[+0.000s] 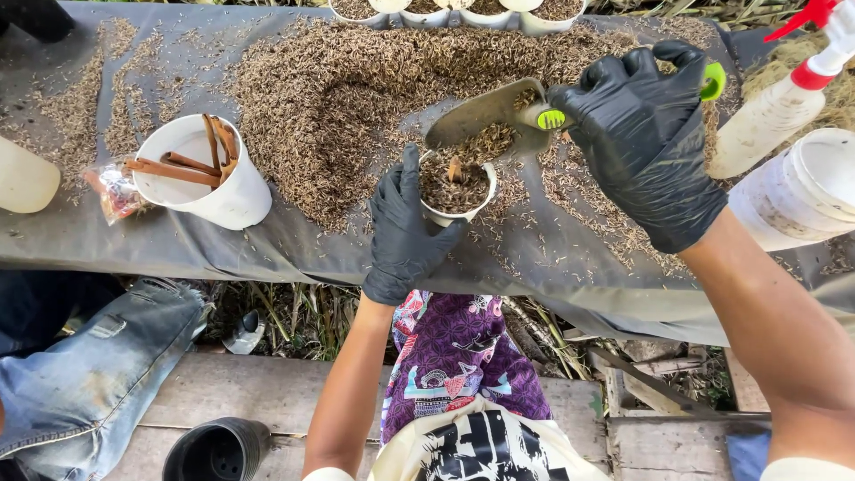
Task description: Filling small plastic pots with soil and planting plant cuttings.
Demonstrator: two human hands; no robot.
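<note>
My left hand, in a black glove, grips the near side of a small white pot filled with brown husk and a short stick standing in it. My right hand, also gloved in black, holds a metal trowel by its green handle. The trowel blade hangs tilted just above the pot, with husk on it. Both sit on a grey sheet covered by a big heap of brown husk.
A white cup with brown sticks stands at left, beside a small plastic packet. Several filled white pots line the far edge. A spray bottle and white jar are at right. Another person's jeans leg and a black pot lie below.
</note>
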